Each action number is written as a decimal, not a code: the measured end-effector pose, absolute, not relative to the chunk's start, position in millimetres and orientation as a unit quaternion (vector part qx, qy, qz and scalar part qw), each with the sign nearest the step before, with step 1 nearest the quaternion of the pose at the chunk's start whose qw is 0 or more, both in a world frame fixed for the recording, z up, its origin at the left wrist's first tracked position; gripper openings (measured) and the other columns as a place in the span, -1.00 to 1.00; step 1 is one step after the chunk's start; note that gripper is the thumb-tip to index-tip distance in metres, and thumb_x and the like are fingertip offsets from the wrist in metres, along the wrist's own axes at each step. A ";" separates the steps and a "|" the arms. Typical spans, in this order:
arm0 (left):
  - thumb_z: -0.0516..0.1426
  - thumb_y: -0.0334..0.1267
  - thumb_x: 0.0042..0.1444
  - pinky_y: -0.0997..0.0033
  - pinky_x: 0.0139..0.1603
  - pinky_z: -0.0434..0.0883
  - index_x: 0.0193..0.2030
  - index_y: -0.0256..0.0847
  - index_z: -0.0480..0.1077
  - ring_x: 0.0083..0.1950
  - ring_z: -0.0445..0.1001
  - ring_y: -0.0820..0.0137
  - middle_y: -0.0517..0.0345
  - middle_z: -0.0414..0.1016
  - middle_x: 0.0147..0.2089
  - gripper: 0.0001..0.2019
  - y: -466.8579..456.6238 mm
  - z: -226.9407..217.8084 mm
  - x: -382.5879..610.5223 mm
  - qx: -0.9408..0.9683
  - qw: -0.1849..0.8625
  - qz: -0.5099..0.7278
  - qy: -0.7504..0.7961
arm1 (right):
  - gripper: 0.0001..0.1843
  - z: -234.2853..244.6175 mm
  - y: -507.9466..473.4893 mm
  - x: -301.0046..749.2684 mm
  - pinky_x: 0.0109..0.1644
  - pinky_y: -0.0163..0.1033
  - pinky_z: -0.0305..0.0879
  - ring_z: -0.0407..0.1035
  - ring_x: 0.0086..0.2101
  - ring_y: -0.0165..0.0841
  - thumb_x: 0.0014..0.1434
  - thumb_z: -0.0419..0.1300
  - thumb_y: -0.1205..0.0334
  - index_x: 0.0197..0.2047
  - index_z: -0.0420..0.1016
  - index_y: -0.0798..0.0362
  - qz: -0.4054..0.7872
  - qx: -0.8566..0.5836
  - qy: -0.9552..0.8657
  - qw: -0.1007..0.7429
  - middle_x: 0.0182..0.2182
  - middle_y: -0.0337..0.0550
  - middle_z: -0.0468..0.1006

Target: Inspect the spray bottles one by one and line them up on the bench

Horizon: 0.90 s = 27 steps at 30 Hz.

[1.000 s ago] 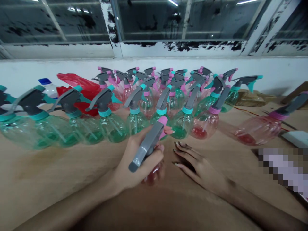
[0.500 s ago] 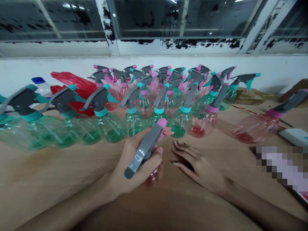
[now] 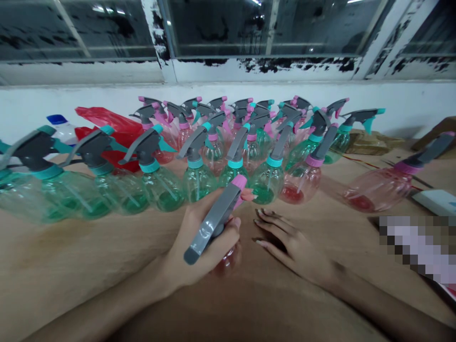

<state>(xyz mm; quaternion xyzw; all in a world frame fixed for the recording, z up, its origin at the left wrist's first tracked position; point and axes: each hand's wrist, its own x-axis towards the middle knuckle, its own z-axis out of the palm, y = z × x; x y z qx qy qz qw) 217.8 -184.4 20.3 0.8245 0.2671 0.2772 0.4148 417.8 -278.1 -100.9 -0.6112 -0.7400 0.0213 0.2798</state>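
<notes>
Left hand (image 3: 190, 232) wrapped round pink bottle (image 3: 215, 223). Right hand (image 3: 297, 244) beside it, palm down on counter (image 3: 124, 247), fingers loosely parted. Green bottles (image 3: 167, 192) beyond left hand.

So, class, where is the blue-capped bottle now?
In the head view, the blue-capped bottle is at the left, behind the green spray bottles and just left of the red plastic bag.

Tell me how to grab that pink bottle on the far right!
The pink bottle is probably easiest held by its collar, which is narrower than the round body. Come from the left, where a gap separates it from the next bottle; a white thing sits close on its right.
</notes>
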 end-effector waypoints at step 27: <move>0.03 -0.28 -0.01 0.46 -0.59 0.30 -0.31 -0.07 0.34 -0.63 0.32 0.43 0.31 0.35 -0.60 -0.88 -183.0 18.1 217.8 0.832 0.392 0.294 0.262 | -0.55 -100.6 -278.6 417.8 0.23 0.08 0.17 0.15 0.18 -0.19 0.27 0.04 0.09 0.17 0.29 0.09 0.017 -0.619 -0.743 0.254 0.16 -0.02 0.34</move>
